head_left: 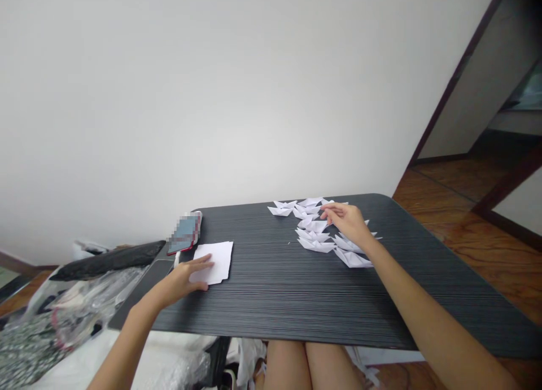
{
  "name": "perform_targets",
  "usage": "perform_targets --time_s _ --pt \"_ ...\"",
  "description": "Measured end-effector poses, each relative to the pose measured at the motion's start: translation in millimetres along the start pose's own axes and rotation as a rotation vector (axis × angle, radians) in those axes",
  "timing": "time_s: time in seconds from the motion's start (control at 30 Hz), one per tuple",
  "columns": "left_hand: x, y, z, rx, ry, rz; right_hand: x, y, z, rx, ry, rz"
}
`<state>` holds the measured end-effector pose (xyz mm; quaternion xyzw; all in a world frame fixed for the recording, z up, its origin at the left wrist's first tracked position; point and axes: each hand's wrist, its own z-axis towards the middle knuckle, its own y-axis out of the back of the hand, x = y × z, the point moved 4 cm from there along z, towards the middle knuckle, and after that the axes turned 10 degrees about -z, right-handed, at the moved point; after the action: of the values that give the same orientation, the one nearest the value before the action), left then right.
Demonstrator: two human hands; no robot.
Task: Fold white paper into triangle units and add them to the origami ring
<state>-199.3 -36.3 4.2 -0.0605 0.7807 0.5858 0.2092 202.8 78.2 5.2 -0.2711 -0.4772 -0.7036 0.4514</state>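
My left hand point(186, 278) rests on the left side of a stack of white paper sheets point(220, 260), thumb and fingers apart, gripping nothing. Over a group of folded white paper boats, my right hand point(346, 219) hovers with its fingers loosely bent and a small gap at the thumb; I see nothing held in it. One paper boat point(283, 211) lies at the group's far left, and another paper boat point(352, 259) is nearest me, by the right wrist. The right hand and forearm hide part of the group.
The dark wood-grain table point(262, 299) meets a white wall point(254, 96) at its far edge. A phone-like device with a red edge point(184, 233), its screen blurred, lies at the far left. Plastic-wrapped items point(97, 288) are heaped beyond the table's left side.
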Motion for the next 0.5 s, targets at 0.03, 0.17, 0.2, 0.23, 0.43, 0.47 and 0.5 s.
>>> perform_targets --time_s 0.03,0.17,0.2,0.23,0.43,0.47,0.5 --pt "0.9 0.0 0.8 -0.002 -0.013 -0.003 0.8 -0.5 -0.6 0.012 0.001 -0.003" --pt "2.0 -1.6 0.8 -0.038 -0.049 0.023 2.8 -3.4 -2.8 0.075 0.014 -0.029" --pt "1.3 -2.5 0.7 -0.063 -0.046 0.038 3.0 -4.3 -3.2 0.091 0.023 -0.038" --pt "0.2 -3.6 0.8 -0.09 -0.039 0.054 3.2 -5.0 -3.5 0.104 0.034 -0.045" --pt "-7.2 -7.5 4.1 -0.15 -0.002 0.127 3.9 -6.9 -4.4 0.139 0.059 -0.057" --pt "-6.9 -7.1 4.5 -0.145 0.002 0.125 3.9 -7.0 -4.4 0.143 0.058 -0.059" --pt "-6.2 -6.3 4.7 -0.142 0.006 0.117 3.9 -7.2 -4.5 0.146 0.058 -0.059"
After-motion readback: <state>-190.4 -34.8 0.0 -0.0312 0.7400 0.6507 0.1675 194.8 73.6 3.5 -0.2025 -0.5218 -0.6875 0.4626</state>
